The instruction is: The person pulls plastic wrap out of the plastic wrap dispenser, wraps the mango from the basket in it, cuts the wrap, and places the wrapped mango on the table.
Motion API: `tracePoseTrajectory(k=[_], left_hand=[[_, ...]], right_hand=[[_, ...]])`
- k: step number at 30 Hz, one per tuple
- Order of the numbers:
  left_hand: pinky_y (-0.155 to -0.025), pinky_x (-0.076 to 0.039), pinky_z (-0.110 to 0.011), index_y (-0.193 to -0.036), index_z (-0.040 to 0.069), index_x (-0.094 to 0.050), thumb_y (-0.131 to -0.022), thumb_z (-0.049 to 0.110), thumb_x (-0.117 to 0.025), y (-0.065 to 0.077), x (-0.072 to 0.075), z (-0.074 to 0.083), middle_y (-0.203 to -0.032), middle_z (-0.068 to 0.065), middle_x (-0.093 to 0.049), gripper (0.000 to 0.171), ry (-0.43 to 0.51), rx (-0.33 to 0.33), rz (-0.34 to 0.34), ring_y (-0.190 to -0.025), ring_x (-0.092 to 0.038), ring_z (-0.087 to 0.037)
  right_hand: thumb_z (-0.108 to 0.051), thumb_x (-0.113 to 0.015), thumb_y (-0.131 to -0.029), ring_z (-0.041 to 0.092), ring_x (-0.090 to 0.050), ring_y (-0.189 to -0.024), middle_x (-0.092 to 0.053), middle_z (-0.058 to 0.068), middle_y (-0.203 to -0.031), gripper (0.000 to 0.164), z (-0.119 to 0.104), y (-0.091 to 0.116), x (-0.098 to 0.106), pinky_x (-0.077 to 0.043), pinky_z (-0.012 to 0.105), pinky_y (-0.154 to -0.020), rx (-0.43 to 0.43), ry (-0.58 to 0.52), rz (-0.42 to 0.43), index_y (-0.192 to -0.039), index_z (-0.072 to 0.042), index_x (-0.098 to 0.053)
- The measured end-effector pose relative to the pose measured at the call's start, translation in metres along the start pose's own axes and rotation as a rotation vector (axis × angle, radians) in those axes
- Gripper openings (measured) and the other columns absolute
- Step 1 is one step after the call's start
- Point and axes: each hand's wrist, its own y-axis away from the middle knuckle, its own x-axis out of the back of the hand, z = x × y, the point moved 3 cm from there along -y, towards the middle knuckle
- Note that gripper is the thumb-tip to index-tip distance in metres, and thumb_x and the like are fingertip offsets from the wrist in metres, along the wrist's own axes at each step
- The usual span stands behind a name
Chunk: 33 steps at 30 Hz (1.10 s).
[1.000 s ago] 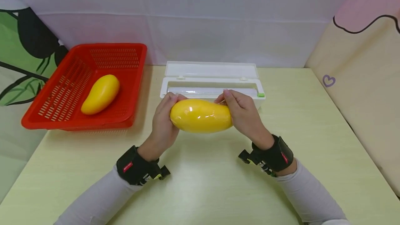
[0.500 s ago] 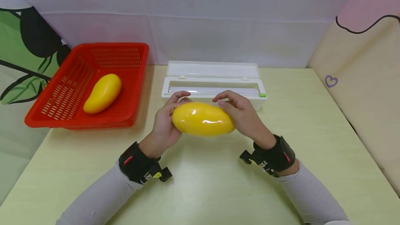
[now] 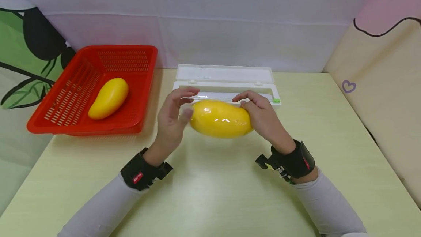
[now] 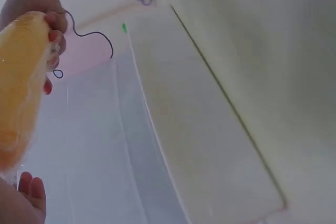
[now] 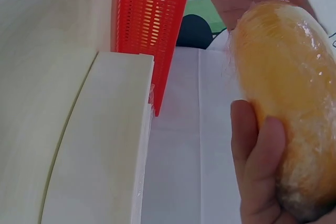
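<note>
In the head view, a plump yellow mango (image 3: pixel 220 120) with a glossy, film-covered skin is held up above the bench (image 3: pixel 210 193), in front of a long white box (image 3: pixel 227 73). The right hand (image 3: pixel 264 121) grips its right end, thumb near the top. The left hand (image 3: pixel 170 118) is spread at the other end, fingers apart and loosely bent; its thumb is blurred, and whether it touches the skin cannot be told. Both wrists wear black straps. Behind the hands, the box has its lid raised, a roll of clear film (image 3: pixel 230 96) inside and a green piece (image 3: pixel 276 100) at its right end. On the left, a red basket (image 3: pixel 118 131) holds a second mango (image 3: pixel 108 98), lying aslant on its floor. In the left wrist view, the held mango stands nearly upright at the left edge, the right hand's fingers wrapped about its upper end and a few left fingertips showing near its lower end. In the right wrist view, the right hand's fingers lie along the near side of the mango, where the wrap is visibly wrinkled; the left hand appears beyond the far end.
</note>
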Motion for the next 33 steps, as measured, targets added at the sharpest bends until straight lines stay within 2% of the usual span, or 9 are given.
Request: tracePoseTrajectory(k=[2, 4, 8, 11, 14, 19, 22, 26, 33], left_hand=[[-0.105, -0.043, -0.04, -0.124, -0.005, -0.051, -0.09, 0.048, -0.07, 0.0, -0.003, 0.005, -0.135, -0.02, -0.052, 0.066, -0.195, -0.128, -0.143, -0.126, -0.047, -0.034], [-0.106, -0.04, -0.043, -0.13, 0.001, -0.051, -0.083, 0.052, -0.075, 0.0, -0.005, 0.007, -0.143, -0.02, -0.045, 0.074, -0.335, -0.192, -0.269, -0.132, -0.04, -0.034], [-0.105, -0.042, -0.042, -0.139, 0.008, -0.043, -0.069, 0.035, -0.091, 0.002, -0.007, 0.003, -0.151, -0.015, -0.034, 0.089, -0.398, -0.133, -0.418, -0.136, -0.034, -0.031], [-0.104, -0.045, -0.041, -0.141, 0.007, -0.038, -0.065, 0.019, -0.095, 0.003, -0.007, -0.001, -0.151, -0.013, -0.032, 0.096, -0.376, -0.037, -0.463, -0.136, -0.036, -0.027], [-0.104, -0.044, -0.043, -0.14, 0.007, -0.038, -0.067, 0.018, -0.093, 0.004, -0.006, -0.005, -0.145, -0.012, -0.037, 0.092, -0.407, 0.019, -0.493, -0.132, -0.037, -0.026], [-0.1, -0.035, -0.047, -0.136, 0.008, -0.044, -0.065, 0.025, -0.095, 0.003, -0.005, -0.011, -0.134, -0.01, -0.05, 0.089, -0.539, 0.021, -0.489, -0.124, -0.038, -0.028], [-0.098, -0.033, -0.047, -0.133, 0.007, -0.046, -0.063, 0.028, -0.096, 0.004, -0.003, -0.013, -0.131, -0.009, -0.054, 0.088, -0.59, 0.024, -0.478, -0.12, -0.04, -0.027], [-0.096, -0.037, -0.046, -0.13, 0.007, -0.047, -0.063, 0.026, -0.096, 0.004, -0.002, -0.017, -0.128, -0.009, -0.054, 0.086, -0.609, 0.094, -0.483, -0.117, -0.041, -0.027], [-0.097, -0.038, -0.044, -0.126, 0.002, -0.049, -0.062, 0.019, -0.096, 0.01, -0.008, -0.031, -0.122, -0.01, -0.052, 0.082, -0.572, 0.339, -0.562, -0.114, -0.042, -0.028]], right_hand=[[-0.016, -0.039, -0.103, 0.031, -0.058, -0.068, -0.06, 0.015, -0.096, 0.03, 0.0, 0.0, 0.002, -0.053, 0.032, -0.062, -0.013, 0.001, -0.002, -0.117, -0.005, -0.063], [-0.018, -0.039, -0.103, 0.031, -0.058, -0.068, -0.059, 0.015, -0.095, 0.03, 0.0, 0.0, 0.003, -0.053, 0.033, -0.062, -0.022, 0.004, -0.009, -0.117, -0.007, -0.063], [-0.022, -0.038, -0.104, 0.031, -0.057, -0.068, -0.057, 0.015, -0.098, 0.03, 0.001, 0.001, 0.002, -0.052, 0.032, -0.063, -0.047, 0.003, -0.047, -0.117, -0.01, -0.063], [-0.025, -0.038, -0.105, 0.031, -0.057, -0.07, -0.057, 0.014, -0.102, 0.031, 0.003, 0.001, 0.001, -0.053, 0.032, -0.064, -0.059, 0.005, -0.084, -0.118, -0.01, -0.062], [-0.028, -0.038, -0.106, 0.03, -0.058, -0.071, -0.06, 0.013, -0.101, 0.031, 0.006, -0.001, 0.002, -0.053, 0.033, -0.065, -0.071, 0.038, -0.122, -0.118, -0.011, -0.061], [-0.045, -0.04, -0.106, 0.028, -0.061, -0.075, -0.063, 0.012, -0.092, 0.038, 0.009, -0.004, 0.006, -0.052, 0.036, -0.07, -0.101, 0.159, -0.211, -0.119, -0.014, -0.059], [-0.051, -0.046, -0.103, 0.025, -0.063, -0.087, -0.066, 0.009, -0.104, 0.044, 0.008, -0.003, 0.009, -0.052, 0.039, -0.079, -0.078, 0.258, -0.272, -0.126, -0.015, -0.055], [-0.044, -0.067, -0.094, 0.022, -0.059, -0.105, -0.062, 0.005, -0.123, 0.054, 0.006, -0.002, 0.015, -0.05, 0.041, -0.09, 0.025, 0.388, -0.327, -0.134, -0.011, -0.05], [-0.021, -0.086, -0.079, 0.022, -0.057, -0.1, -0.064, 0.0, -0.106, 0.044, 0.013, -0.004, 0.014, -0.049, 0.044, -0.092, 0.144, 0.555, -0.413, -0.113, -0.008, -0.061]])
